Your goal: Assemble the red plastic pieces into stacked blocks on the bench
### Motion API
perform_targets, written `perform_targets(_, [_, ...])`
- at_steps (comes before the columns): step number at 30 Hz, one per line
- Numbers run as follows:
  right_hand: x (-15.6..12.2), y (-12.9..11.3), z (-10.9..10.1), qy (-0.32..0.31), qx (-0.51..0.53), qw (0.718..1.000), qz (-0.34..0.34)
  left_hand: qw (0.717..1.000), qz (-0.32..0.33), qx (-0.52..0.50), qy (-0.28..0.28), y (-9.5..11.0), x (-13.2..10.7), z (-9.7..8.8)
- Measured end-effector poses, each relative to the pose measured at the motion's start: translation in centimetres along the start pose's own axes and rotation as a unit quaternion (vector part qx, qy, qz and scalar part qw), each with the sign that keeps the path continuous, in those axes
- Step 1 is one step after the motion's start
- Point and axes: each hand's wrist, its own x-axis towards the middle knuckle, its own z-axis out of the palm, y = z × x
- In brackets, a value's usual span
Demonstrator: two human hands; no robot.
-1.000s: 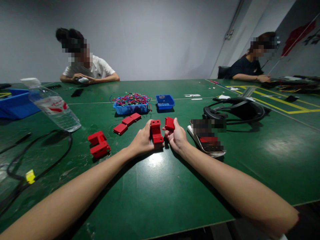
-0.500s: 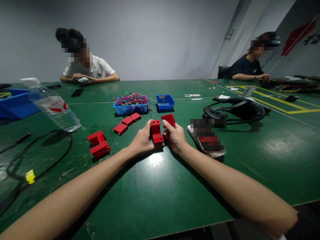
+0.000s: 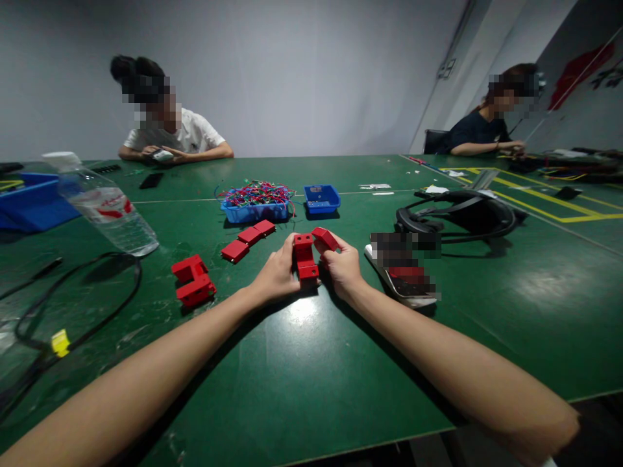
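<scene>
"Red notched piece (image 3: pixel 306 261), one. Location?"

"Left hand (image 3: pixel 276 271), over the green table (image 3: pixel 311 373). Fingers closed around its left side; recess between the two ends exposed. Whether its base touches the tabletop: cannot tell."

"Red block (image 3: pixel 326 239), small, one?"

"Right hand (image 3: pixel 344 266), pinched by thumb and fingers, tilted, just beside the upper end of the notched piece. A gap shows between the two; not joined."

"Matching stock?"

"Second notched piece (image 3: pixel 195 293), on the table to the left, untouched. Row of three red blocks (image 3: pixel 251 236), flat, near the wire-filled blue tray (image 3: pixel 256 213). Smaller blue tray (image 3: pixel 321 207) beside that; contents too small to identify."

"Step in hand?"

"By judgement: inspecting or orienting the small block next to its larger companion, the left hand serving as holder."

"Next move calls for?"

"Judged likewise: left grip steady, right fingers turning the block until its faces line up with the recess, should fitting be intended. Block underside is hidden, so correct facing remains unconfirmed."
</scene>
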Motion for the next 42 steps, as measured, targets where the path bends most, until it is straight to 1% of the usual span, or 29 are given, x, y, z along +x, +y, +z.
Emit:
perform_targets(3, [-0.1,0.0,0.0,0.007,-0.007,1.0,-0.003,1.0,0.003,0.006,0.004,-0.3,0.0,0.1])
perform_targets(7, [0.0,0.0,-0.1,0.0,-0.01,1.0,0.029,0.999,0.01,0.03,0.02,-0.8,0.1,0.4])
perform_targets(9, [0.0,0.1,-0.2,-0.007,-0.01,1.0,0.028,0.999,0.005,0.039,0.023,-0.9,0.1,0.4])
perform_targets(12, [0.1,0.0,-0.3,-0.002,0.0,1.0,0.019,0.999,0.009,0.047,0.025,-0.8,0.1,0.4])
perform_targets(15, [0.2,-0.2,-0.1,0.008,0.017,0.999,0.026,0.998,0.017,0.046,0.03,-0.8,0.1,0.4])
perform_targets(18, [0.1,-0.5,0.0,0.001,0.023,0.999,0.031,0.999,0.014,0.042,0.031,-0.9,0.1,0.5])
perform_targets(21, [0.0,-0.4,0.0,-0.016,0.003,1.0,0.003,0.999,0.017,0.041,0.028,-0.9,0.1,0.4])
perform_targets(24, [-0.1,0.0,-0.1,-0.028,-0.064,0.996,-0.061,0.998,0.025,0.044,0.024,-1.0,0.2,0.4])
perform_targets(28, [-0.4,0.3,-0.3,-0.041,-0.178,0.967,-0.176,0.999,0.025,0.044,0.02,-1.4,0.2,0.5])
perform_targets(30, [-0.7,0.2,-0.3,-0.051,-0.212,0.953,-0.211,0.999,0.02,0.046,0.02,-1.6,0.2,0.6])
perform_targets(32, [-1.1,0.2,-0.3,-0.062,-0.226,0.947,-0.222,0.998,0.018,0.051,0.02,-1.6,0.1,0.6])
perform_targets(35, [-1.3,0.2,-0.3,-0.073,-0.235,0.944,-0.218,0.998,0.021,0.053,0.019,-1.4,0.1,0.5])
perform_targets(40, [-1.2,0.4,-0.3,-0.089,-0.208,0.957,-0.181,0.998,0.04,0.044,0.025,-1.0,0.2,0.3])
perform_targets(42, [-1.1,0.3,-0.3,-0.089,-0.2,0.959,-0.179,0.998,0.045,0.042,0.028,-1.0,0.2,0.3])
